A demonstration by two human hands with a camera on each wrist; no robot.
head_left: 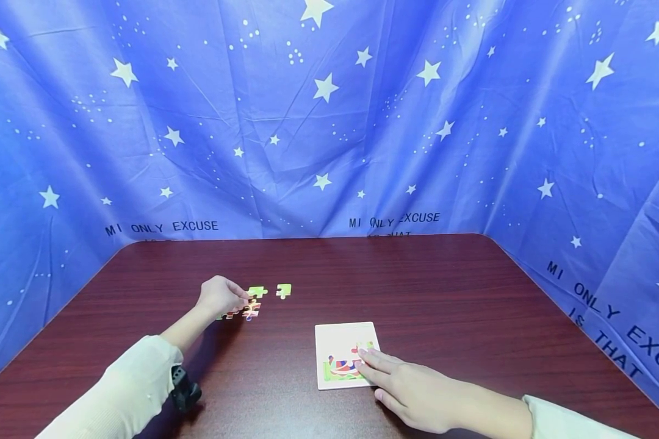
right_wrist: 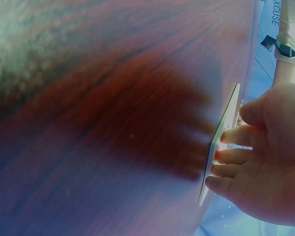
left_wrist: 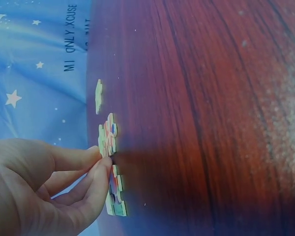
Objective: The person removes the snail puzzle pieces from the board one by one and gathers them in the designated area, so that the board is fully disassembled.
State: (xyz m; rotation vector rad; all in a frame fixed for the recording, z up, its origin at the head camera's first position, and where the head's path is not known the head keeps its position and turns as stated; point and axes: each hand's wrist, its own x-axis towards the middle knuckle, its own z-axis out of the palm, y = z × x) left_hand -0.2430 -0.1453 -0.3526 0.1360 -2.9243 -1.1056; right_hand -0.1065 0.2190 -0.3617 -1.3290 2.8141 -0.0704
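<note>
My left hand [head_left: 222,296] reaches to a small group of loose jigsaw pieces [head_left: 257,292] on the left of the table. In the left wrist view, the thumb and fingertips of the left hand [left_wrist: 64,172] come together on a puzzle piece, mostly hidden by the fingers. Other colourful pieces [left_wrist: 116,189] lie right beside the fingertips. A square white puzzle board [head_left: 335,335] lies in front of me, its lower part filled with joined coloured pieces. My right hand [head_left: 417,390] lays its extended fingers on the board's right side; in the right wrist view they rest along its edge.
One green piece [head_left: 284,291] lies apart, right of the group. The dark red wooden table [head_left: 417,280] ends at a blue star-patterned curtain [head_left: 285,122] behind and at the sides. A black device [head_left: 184,390] is strapped to the left wrist.
</note>
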